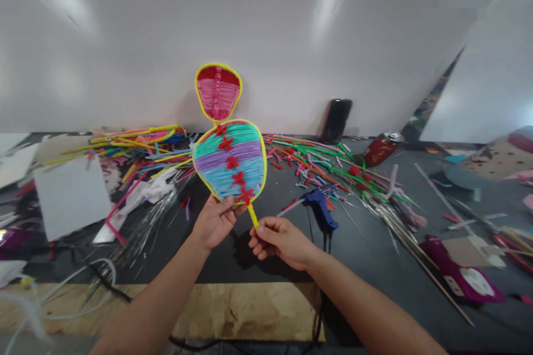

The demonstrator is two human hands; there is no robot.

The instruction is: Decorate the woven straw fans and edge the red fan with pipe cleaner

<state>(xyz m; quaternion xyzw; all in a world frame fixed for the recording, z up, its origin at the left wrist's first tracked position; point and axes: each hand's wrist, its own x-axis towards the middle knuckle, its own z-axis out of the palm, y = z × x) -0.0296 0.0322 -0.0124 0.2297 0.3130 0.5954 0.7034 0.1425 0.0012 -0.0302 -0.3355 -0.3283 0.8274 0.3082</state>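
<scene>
Worn on the head, facing forward and down over a smooth, dark grey tabletop point(375, 249). Set near, above and behind the bare left hand point(216, 223) toward seven o'clock and the bare right hand point(281, 241) near six. Reaching wide, from a flat, stained tan board point(245, 310) at six to just over a tall, glossy white panel point(266, 33) at twelve.

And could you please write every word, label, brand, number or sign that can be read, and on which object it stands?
No text is readable.
Red metal drink can: pale markings, too blurred to read.
Blue plastic glue gun: no lettering readable.
Multicoloured two-lobed craft piece with yellow edging: red cross-like shapes, no readable words.
</scene>
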